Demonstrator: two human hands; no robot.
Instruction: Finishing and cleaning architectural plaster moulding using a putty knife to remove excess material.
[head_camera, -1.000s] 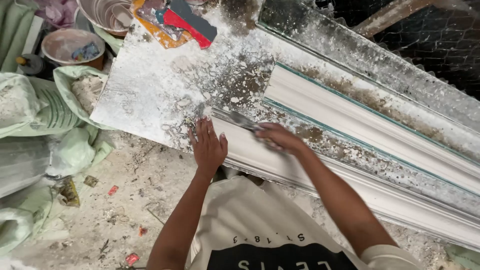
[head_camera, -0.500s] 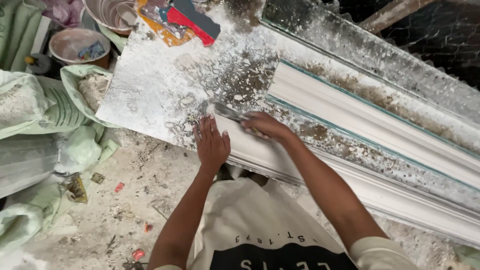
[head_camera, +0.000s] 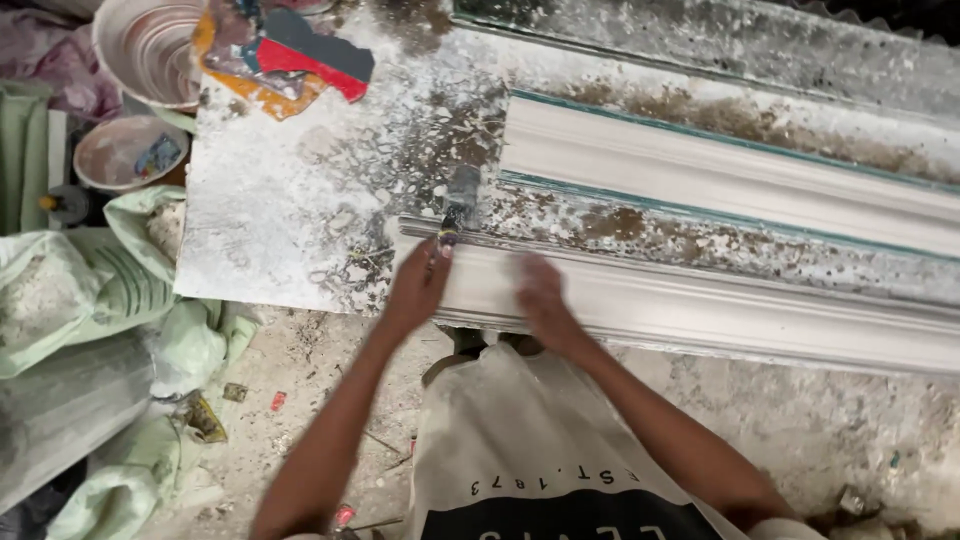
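Two round plaster-stained bowls, a larger one (head_camera: 150, 50) and a smaller one (head_camera: 130, 152), are sitting at the upper left of the frame, above pale green sacks (head_camera: 90, 290). Near centre, the left hand (head_camera: 418, 288) is closing its fingers around a small plaster-caked scraper (head_camera: 455, 210) at the end of the nearer long white plaster moulding (head_camera: 720, 310). Just right, the right hand (head_camera: 540, 300) (blurred, so I cannot tell its grip) is lying on that moulding. A second white moulding (head_camera: 720, 180) is lying above it.
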